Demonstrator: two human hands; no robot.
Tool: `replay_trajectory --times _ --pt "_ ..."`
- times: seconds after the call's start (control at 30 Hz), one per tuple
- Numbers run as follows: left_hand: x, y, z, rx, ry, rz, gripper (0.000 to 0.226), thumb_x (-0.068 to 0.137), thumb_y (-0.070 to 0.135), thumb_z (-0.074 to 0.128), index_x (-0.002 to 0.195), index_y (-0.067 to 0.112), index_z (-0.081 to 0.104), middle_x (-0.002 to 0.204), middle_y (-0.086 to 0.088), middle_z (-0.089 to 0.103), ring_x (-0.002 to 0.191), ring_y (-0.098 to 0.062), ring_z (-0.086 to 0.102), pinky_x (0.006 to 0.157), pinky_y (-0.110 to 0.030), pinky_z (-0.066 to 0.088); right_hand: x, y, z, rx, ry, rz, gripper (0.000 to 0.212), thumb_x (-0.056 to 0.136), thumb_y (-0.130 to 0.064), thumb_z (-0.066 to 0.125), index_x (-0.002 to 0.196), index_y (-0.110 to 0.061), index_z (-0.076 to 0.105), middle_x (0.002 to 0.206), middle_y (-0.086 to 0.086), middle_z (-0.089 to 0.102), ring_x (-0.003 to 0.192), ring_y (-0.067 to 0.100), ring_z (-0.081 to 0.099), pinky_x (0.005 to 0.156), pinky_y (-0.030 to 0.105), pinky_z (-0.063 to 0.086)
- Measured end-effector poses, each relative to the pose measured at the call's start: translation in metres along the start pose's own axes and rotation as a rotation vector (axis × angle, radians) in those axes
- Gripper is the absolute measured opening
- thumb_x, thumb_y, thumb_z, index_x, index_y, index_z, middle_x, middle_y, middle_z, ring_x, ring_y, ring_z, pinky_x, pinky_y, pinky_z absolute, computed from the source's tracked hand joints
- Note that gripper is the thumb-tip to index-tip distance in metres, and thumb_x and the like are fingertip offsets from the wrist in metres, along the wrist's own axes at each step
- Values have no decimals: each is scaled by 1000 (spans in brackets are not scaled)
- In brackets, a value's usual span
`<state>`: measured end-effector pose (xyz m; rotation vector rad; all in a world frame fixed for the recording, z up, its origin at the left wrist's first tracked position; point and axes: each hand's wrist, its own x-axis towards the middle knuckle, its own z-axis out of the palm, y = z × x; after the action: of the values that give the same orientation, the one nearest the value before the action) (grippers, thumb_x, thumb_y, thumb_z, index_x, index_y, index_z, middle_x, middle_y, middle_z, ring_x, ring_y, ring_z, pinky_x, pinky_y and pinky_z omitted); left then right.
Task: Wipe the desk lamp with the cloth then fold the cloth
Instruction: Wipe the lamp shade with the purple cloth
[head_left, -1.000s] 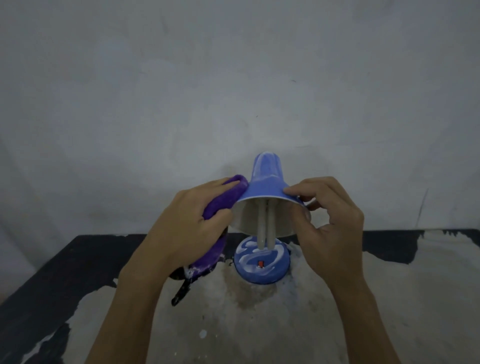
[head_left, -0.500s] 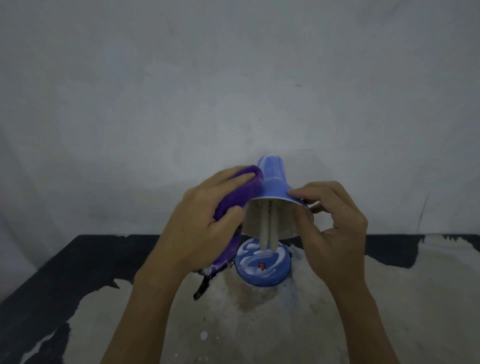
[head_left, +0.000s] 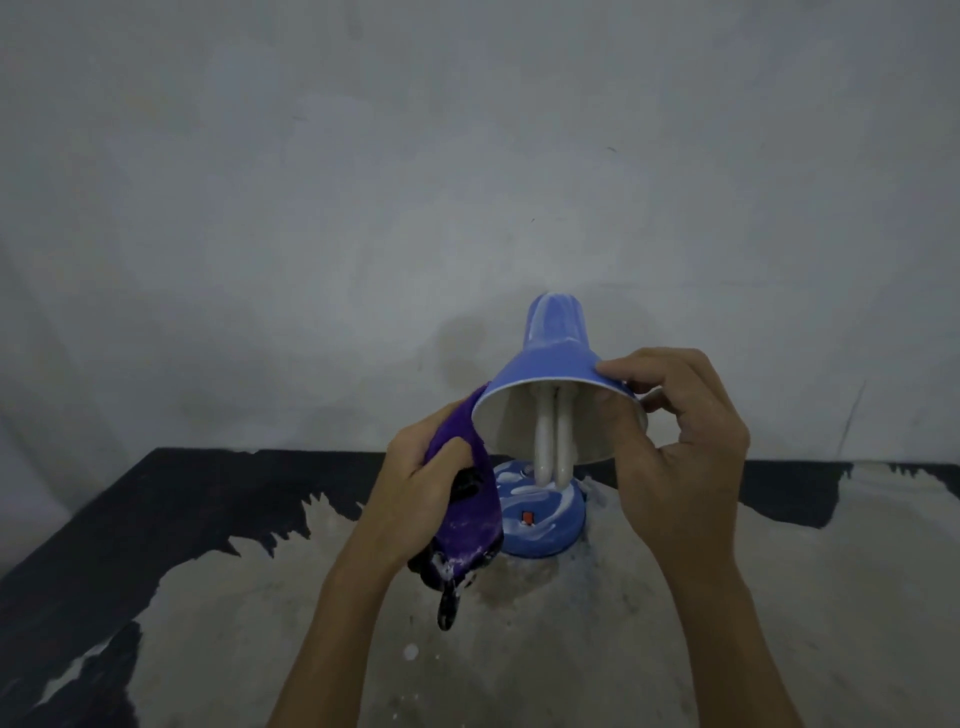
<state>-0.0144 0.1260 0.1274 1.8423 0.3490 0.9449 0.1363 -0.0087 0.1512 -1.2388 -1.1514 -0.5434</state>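
A blue desk lamp stands at the table's middle, its cone shade (head_left: 545, 364) tilted toward me with a white bulb (head_left: 553, 447) showing inside and a round blue base (head_left: 545, 519) with a red switch below. My right hand (head_left: 680, 457) pinches the shade's right rim, thumb inside, fingers on top. My left hand (head_left: 421, 488) grips a bunched purple cloth (head_left: 470, 514) at the shade's lower left edge; the cloth's dark end hangs down toward the table.
The table (head_left: 571, 649) has a worn pale top with black patches along its back and left. A bare grey wall (head_left: 467, 182) rises directly behind the lamp.
My left hand with the cloth has slid down from the upper left of the shade to its lower left rim. My right hand stays on the right rim.
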Motion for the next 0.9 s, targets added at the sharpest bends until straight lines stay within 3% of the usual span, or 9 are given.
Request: replay_trajectory --times 0.07,0.13,0.2,0.37,0.5,0.57,0.6,0.73,0.9 --pt "-1 -4 -2 18 -61 -46 30 86 10 45 85 26 70 69 0 63 61 -11 53 59 -18 41 -1 1 0 7 13 2 14 91 3 64 100 -6 69 97 8 62 91 16 61 77 19 47" --pt "0 -9 -8 60 -128 -106 17 84 13 46 79 9 63 64 3 61 57 -9 52 58 -20 40 0 2 -1 8 19 -3 13 92 -1 62 101 -7 68 97 7 63 92 16 61 76 20 47" --pt "1 -12 -15 97 -161 -113 22 86 11 46 80 13 67 68 7 68 60 -7 59 61 -20 44 0 4 -3 2 10 -14 13 93 -2 62 102 -9 67 97 7 63 92 16 62 76 21 48" --pt "7 -13 -21 -44 89 -26 46 89 9 45 125 23 71 112 10 76 97 -3 69 78 -12 48 -2 8 -4 -17 12 -16 21 91 6 66 102 -11 68 97 5 63 91 20 62 74 24 49" --pt "9 -11 -5 -209 139 74 52 90 5 45 127 33 69 116 14 73 104 -2 67 82 -12 48 -3 9 -5 -18 22 -16 20 92 5 67 102 -12 68 98 5 64 91 19 63 72 27 50" --pt "9 -10 6 -244 80 114 55 91 0 42 133 27 66 126 10 71 112 -6 66 84 -14 48 -3 11 -6 -27 29 -14 21 92 6 68 102 -13 69 97 4 65 92 18 64 73 28 51" --pt "9 -10 11 -265 58 122 55 91 -2 41 134 23 66 124 10 72 107 -6 67 81 -14 49 -3 12 -7 -32 39 -13 23 91 7 68 102 -13 69 97 3 65 92 18 65 73 29 52" --pt "7 -16 24 -268 2 38 50 90 4 41 119 32 71 79 12 70 66 -5 60 59 -16 45 -3 15 -13 -9 96 18 25 90 7 69 101 -16 69 95 -2 66 93 19 67 76 30 54" --pt "6 -28 37 -157 -72 -86 32 88 14 45 71 33 64 60 12 57 54 -8 51 52 -16 39 -5 18 -15 8 124 54 23 91 3 68 101 -17 69 97 -8 66 94 18 67 76 29 54"
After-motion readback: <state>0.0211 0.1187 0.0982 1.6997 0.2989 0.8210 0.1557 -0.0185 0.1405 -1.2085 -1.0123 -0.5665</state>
